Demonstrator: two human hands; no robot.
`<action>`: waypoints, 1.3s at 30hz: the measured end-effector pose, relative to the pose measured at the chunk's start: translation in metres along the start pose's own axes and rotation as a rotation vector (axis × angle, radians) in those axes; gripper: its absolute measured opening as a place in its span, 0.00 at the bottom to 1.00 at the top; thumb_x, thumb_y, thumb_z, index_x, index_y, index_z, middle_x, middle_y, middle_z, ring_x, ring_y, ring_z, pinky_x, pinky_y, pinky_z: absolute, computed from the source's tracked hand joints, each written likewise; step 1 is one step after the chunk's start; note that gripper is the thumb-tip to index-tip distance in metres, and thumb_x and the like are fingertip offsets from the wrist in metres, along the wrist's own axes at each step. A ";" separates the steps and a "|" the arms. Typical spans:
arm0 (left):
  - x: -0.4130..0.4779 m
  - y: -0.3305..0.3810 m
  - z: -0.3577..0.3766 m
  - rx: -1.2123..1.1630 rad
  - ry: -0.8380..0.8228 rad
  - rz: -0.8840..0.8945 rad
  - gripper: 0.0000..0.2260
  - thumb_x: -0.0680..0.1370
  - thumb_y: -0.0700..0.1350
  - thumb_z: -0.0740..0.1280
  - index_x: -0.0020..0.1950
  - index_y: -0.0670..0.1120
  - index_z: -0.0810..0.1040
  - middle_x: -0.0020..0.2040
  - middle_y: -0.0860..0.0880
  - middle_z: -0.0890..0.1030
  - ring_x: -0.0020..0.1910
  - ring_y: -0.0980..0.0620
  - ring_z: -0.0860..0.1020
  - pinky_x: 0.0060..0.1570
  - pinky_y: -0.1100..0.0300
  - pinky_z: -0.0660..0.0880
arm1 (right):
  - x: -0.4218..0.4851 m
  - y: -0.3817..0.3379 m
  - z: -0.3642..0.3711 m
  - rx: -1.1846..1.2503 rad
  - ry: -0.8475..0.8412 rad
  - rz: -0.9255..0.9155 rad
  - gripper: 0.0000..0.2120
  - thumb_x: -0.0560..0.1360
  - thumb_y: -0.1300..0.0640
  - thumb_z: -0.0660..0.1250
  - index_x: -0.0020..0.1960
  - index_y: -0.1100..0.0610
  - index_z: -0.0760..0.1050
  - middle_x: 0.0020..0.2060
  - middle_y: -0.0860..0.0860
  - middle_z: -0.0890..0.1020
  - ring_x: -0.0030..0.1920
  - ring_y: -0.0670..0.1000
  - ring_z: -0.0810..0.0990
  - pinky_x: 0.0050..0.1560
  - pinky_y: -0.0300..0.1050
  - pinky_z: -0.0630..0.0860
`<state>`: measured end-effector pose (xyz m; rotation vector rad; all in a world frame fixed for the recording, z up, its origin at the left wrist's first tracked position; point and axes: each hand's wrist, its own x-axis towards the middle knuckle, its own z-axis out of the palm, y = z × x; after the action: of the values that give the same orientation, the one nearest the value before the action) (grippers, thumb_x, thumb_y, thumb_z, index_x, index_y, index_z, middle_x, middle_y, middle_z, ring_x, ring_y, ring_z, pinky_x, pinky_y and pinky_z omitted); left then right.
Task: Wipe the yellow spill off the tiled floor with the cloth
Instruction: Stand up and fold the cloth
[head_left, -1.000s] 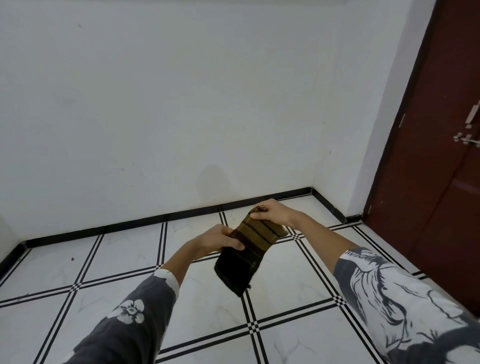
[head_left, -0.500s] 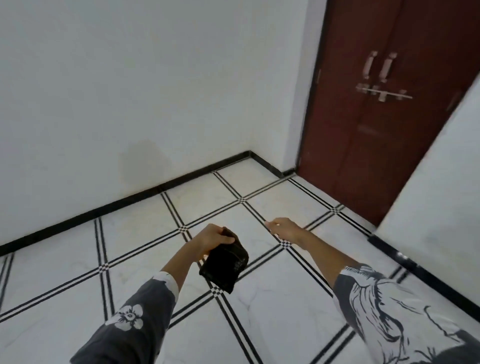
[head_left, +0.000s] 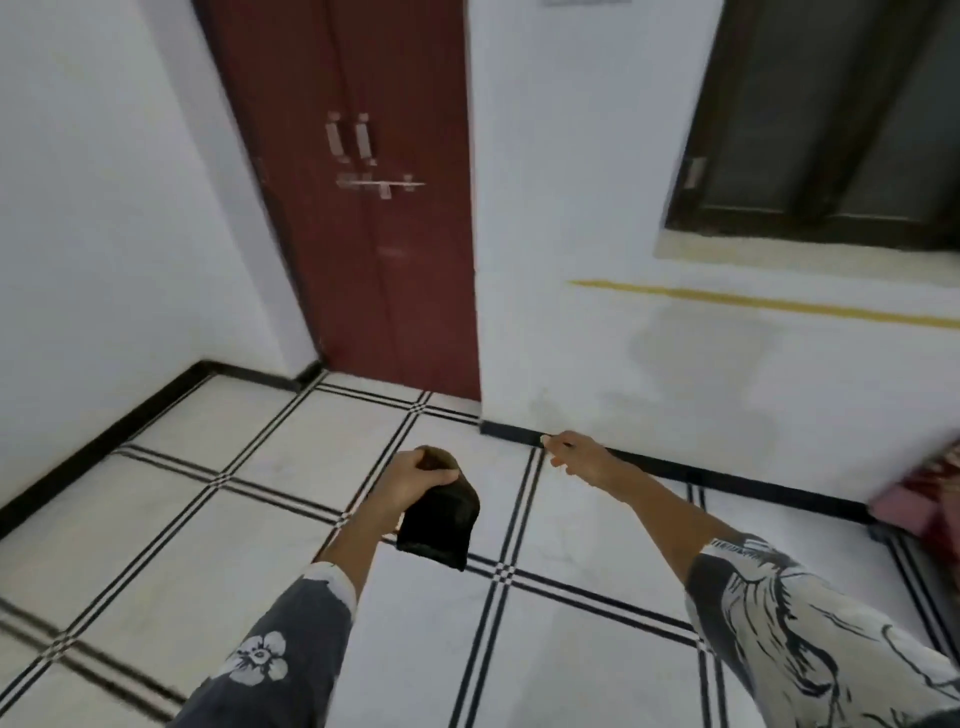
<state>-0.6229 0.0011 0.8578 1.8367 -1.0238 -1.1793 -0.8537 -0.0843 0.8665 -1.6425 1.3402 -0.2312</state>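
The cloth (head_left: 441, 525) is gripped, bunched, by the left hand (head_left: 410, 480) at frame centre above the tiled floor (head_left: 260, 545), the right hand (head_left: 576, 457) is held loose and empty, and since no yellow spill is seen, it could be trodden and spread.

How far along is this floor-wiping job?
Done: the left hand grips the dark cloth. In hand: the cloth hangs above the tiled floor, touching no tile, while the right hand reaches forward, holding nothing. Left: no yellow spill shows on the tiles in view, so finding it and all the wiping remain.
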 end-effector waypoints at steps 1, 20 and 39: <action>0.011 0.016 0.026 -0.025 -0.023 0.000 0.09 0.72 0.40 0.72 0.51 0.41 0.80 0.50 0.42 0.82 0.51 0.44 0.79 0.51 0.54 0.76 | -0.001 0.015 -0.026 0.000 0.023 0.024 0.25 0.79 0.43 0.53 0.65 0.62 0.67 0.58 0.57 0.75 0.53 0.53 0.72 0.54 0.44 0.66; 0.294 0.295 0.388 0.032 -0.267 0.174 0.11 0.74 0.38 0.66 0.56 0.41 0.78 0.51 0.42 0.81 0.47 0.47 0.79 0.45 0.56 0.76 | 0.182 0.187 -0.412 -0.043 0.332 0.046 0.28 0.79 0.42 0.51 0.69 0.61 0.65 0.70 0.57 0.67 0.68 0.58 0.66 0.67 0.51 0.62; 0.577 0.472 0.521 -0.846 -0.026 0.076 0.14 0.77 0.40 0.65 0.63 0.45 0.71 0.56 0.44 0.79 0.53 0.46 0.78 0.45 0.55 0.77 | 0.461 0.223 -0.649 -0.376 0.542 0.019 0.24 0.81 0.46 0.49 0.74 0.53 0.56 0.74 0.52 0.60 0.73 0.52 0.57 0.71 0.53 0.56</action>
<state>-1.0674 -0.7920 0.8863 1.1024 -0.4687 -1.3170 -1.2531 -0.8078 0.8461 -1.9606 1.8938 -0.4589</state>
